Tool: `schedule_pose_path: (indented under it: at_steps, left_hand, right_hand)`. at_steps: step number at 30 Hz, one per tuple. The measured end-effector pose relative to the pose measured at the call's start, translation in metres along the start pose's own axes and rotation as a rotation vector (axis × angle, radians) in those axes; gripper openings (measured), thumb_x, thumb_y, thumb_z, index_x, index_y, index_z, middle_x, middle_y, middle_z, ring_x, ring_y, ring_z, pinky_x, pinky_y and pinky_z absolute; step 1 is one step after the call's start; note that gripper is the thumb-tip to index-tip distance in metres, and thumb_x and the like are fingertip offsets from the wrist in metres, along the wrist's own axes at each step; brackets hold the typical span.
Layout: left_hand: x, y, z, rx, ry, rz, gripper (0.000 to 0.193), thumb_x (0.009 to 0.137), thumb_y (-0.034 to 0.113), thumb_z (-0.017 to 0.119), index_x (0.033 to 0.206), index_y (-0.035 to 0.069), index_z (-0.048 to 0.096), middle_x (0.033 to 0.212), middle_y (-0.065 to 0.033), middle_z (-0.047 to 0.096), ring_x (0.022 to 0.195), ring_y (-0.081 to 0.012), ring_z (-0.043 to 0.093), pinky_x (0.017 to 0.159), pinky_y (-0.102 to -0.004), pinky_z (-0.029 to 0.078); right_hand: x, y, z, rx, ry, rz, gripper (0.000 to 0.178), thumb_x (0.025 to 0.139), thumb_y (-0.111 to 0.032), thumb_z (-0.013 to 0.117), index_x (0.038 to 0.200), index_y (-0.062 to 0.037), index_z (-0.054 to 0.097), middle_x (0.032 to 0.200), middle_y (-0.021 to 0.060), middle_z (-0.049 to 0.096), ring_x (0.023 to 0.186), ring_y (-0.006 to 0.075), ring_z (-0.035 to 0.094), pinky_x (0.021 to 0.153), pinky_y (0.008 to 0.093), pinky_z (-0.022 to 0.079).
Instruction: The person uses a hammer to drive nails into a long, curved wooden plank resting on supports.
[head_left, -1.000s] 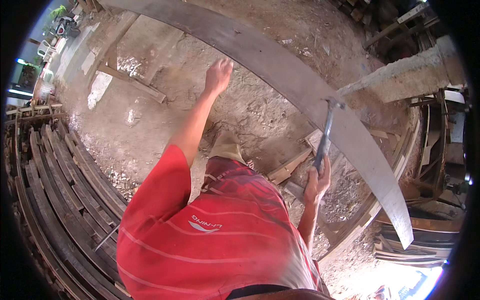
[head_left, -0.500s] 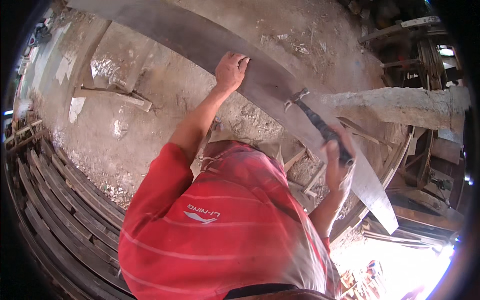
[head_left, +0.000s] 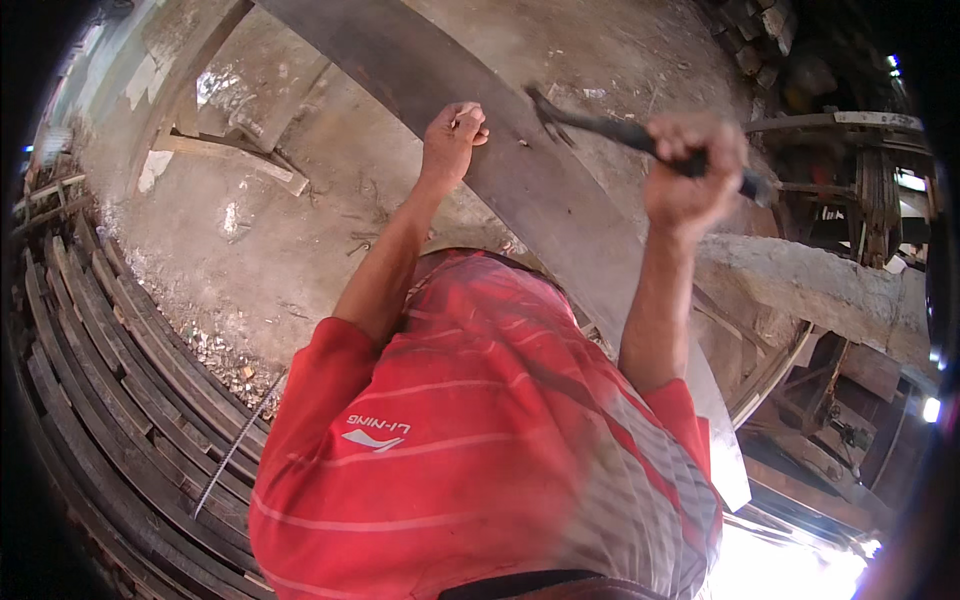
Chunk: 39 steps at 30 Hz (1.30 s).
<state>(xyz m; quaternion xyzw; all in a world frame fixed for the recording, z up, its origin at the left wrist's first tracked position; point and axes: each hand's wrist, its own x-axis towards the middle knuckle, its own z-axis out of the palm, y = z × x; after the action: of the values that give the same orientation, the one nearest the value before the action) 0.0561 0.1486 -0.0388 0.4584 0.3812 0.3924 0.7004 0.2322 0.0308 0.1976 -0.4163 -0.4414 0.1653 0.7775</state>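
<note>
A long dark board runs slantwise in front of me, from the upper left to a pale end at the lower right. My right hand is wrapped round the dark handle of a claw hammer; both are smeared by motion. The hammer is raised, its head over the far side of the board, to the right of my left hand. At the board's near edge my left hand is closed, thumb and fingers pinched together. What lies in that pinch, if anything, is too small to name. A tiny speck shows on the board between hand and hammer.
Stacked dark wooden slats fill the lower left, with a thin metal rod lying across them. A rough pale concrete post juts in from the right. Wooden trestle pieces stand at left on the dirt floor. Scrap timber crowds the right.
My right hand has lifted the hammer up and away from near the board. My left hand stays by the board's near edge, still closed. The view has shifted slightly.
</note>
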Motion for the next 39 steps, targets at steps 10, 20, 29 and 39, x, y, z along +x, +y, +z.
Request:
schedule_pose_path:
  at_steps: [10,20,29,39]
  left_hand:
    - [-0.014,0.021,0.006,0.496,0.256,0.277,0.058,0.097,0.028,0.068,0.143,0.001,0.048,0.126,-0.0203,0.058,0.107,-0.0275,0.063,0.089,-0.0382,0.055]
    - [-0.028,0.012,0.012,0.48,0.302,0.247,0.035,0.095,0.027,0.071,0.115,-0.002,0.066,0.101,-0.0161,0.066,0.089,-0.0241,0.068,0.079,-0.0342,0.055]
    - [-0.031,0.012,0.008,0.587,0.293,0.342,0.031,0.093,0.022,0.071,0.114,-0.001,0.066,0.108,-0.0156,0.064,0.093,-0.0247,0.068,0.081,-0.0351,0.057]
    - [-0.036,0.015,0.004,0.311,0.175,0.129,0.045,0.097,0.016,0.064,0.136,-0.004,0.053,0.123,-0.0152,0.066,0.106,-0.0213,0.066,0.088,-0.0344,0.055]
  right_hand:
    - [-0.013,0.071,0.015,0.22,-0.146,0.212,0.035,0.097,-0.026,0.054,0.074,0.001,0.053,0.064,0.0116,0.052,0.055,0.019,0.047,0.06,0.0403,0.047]
    - [-0.012,0.051,-0.018,0.215,-0.351,0.246,0.04,0.101,-0.038,0.05,0.078,-0.0057,0.052,0.062,0.0048,0.044,0.057,0.0171,0.043,0.066,0.0401,0.043]
    - [0.018,0.031,0.053,-0.293,-0.289,0.453,0.042,0.105,-0.031,0.048,0.073,-0.0053,0.055,0.06,0.0054,0.051,0.053,0.017,0.048,0.056,0.0363,0.043]
    - [0.075,0.077,0.135,-0.592,-0.286,0.579,0.057,0.095,-0.05,0.067,0.063,-0.004,0.06,0.054,0.0047,0.055,0.05,0.0144,0.052,0.048,0.0352,0.041]
